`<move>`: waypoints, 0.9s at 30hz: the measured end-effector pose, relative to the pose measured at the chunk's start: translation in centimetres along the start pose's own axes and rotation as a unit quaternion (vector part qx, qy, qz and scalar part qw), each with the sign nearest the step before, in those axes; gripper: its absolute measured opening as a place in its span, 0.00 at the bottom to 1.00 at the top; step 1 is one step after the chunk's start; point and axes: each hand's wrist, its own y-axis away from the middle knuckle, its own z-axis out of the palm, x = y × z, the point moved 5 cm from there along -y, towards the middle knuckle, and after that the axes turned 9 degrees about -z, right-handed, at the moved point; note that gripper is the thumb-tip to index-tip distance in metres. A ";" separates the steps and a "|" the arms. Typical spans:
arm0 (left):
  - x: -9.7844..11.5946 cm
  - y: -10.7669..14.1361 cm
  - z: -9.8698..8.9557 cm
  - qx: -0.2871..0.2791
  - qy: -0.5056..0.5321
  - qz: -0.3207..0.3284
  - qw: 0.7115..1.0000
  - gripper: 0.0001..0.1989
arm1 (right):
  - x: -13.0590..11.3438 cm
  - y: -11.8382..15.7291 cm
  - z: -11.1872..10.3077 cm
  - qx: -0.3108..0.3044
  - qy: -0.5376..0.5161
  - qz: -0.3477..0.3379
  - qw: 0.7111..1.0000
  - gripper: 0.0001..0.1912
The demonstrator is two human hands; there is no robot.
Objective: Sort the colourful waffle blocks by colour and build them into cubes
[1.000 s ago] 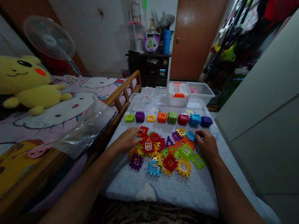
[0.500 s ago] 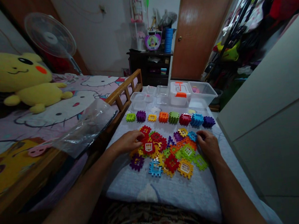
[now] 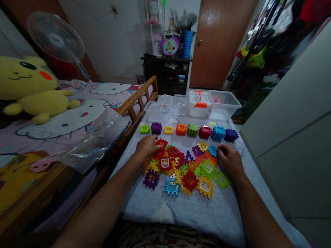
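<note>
Colourful interlocking plastic building blocks lie in a loose pile on the cloth-covered table (image 3: pixel 142 204). My left hand (image 3: pixel 147 145) is at the pile's far left edge, with thumb and fingers closed at the edge of a red building block (image 3: pixel 162 143). At the right side, my right hand (image 3: pixel 229 158) rests with its fingers curled together. Its fingertips are beside a blue building block (image 3: pixel 212 151); whatever they may hold is hidden. Nearest me lie a purple block (image 3: pixel 151 179), a light blue block (image 3: pixel 172 186) and a yellow block with a white window (image 3: pixel 205 186).
Behind the pile runs a row of sorted stacks, among them a purple stack (image 3: pixel 156 128) and a dark red stack (image 3: pixel 205 132). Clear plastic bins (image 3: pixel 224 99) and a lidded box (image 3: pixel 199 104) stand behind them. A wooden bed rail (image 3: pixel 137 99) borders the left.
My left hand has moved away from me and slightly left, from over the pile to the red block at its far edge. My right hand has stayed in place.
</note>
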 end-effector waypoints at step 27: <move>0.8 3.5 -2.9 0.013 0.040 0.077 0.996 0.12 | 0.0 0.0 0.0 -0.004 0.000 -0.003 1.000 0.14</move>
